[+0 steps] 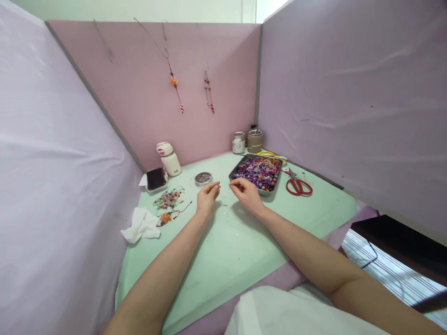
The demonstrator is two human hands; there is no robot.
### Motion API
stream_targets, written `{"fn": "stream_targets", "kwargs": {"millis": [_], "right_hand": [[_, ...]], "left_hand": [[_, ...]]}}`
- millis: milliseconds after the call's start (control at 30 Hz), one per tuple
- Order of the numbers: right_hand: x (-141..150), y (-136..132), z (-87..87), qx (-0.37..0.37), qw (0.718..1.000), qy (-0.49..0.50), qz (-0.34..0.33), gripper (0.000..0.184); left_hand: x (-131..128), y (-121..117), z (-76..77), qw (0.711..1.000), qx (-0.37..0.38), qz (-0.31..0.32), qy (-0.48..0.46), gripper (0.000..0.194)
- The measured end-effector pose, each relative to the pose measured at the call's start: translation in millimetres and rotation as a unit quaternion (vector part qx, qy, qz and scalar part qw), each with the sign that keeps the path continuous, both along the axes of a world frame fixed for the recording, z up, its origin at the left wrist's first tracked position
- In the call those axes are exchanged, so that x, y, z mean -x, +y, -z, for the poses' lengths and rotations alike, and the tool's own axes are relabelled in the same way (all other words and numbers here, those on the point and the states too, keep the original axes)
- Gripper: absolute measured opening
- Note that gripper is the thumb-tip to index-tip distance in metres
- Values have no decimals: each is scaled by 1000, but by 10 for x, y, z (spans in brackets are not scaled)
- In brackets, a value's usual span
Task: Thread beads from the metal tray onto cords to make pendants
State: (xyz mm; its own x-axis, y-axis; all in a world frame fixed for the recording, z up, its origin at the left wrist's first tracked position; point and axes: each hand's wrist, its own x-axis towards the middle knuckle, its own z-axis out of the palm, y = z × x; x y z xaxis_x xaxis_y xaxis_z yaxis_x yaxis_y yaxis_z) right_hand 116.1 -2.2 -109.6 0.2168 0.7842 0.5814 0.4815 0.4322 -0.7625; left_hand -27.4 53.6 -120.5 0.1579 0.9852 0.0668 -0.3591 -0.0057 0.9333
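Observation:
My left hand (208,197) is raised over the middle of the table with thumb and fingers pinched together. Facing it across a small gap, my right hand (246,195) is pinched too, at the near-left corner of a metal tray (276,185). Whatever the fingertips hold is too small to make out. Purple and mixed beads (256,177) fill the tray, with pale thread (263,164) lying on top. Just beyond my left hand stands a small round dish (203,178) of tiny dark pieces.
Red-handled scissors (299,186) lie right of the tray; yellow-handled ones (266,153) lie behind it. Two jars (254,141) and a white bottle (171,159) stand at the back. Beaded strings (169,199), a tissue (141,225) and a dark box (157,179) are left. Beaded pendants (174,81) hang behind.

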Motion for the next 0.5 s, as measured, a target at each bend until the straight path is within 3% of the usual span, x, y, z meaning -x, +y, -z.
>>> {"fn": "stream_targets", "kwargs": {"millis": [267,500], "right_hand": [[-85,-19,-31,-50,989,-131,49,13],[-105,-30,-30,-52,982,-174,55,15]], "left_hand": [[27,-10,-55,994,-92,-9,61,35],[34,-27,-77,988,-130,-11,84,29]]}}
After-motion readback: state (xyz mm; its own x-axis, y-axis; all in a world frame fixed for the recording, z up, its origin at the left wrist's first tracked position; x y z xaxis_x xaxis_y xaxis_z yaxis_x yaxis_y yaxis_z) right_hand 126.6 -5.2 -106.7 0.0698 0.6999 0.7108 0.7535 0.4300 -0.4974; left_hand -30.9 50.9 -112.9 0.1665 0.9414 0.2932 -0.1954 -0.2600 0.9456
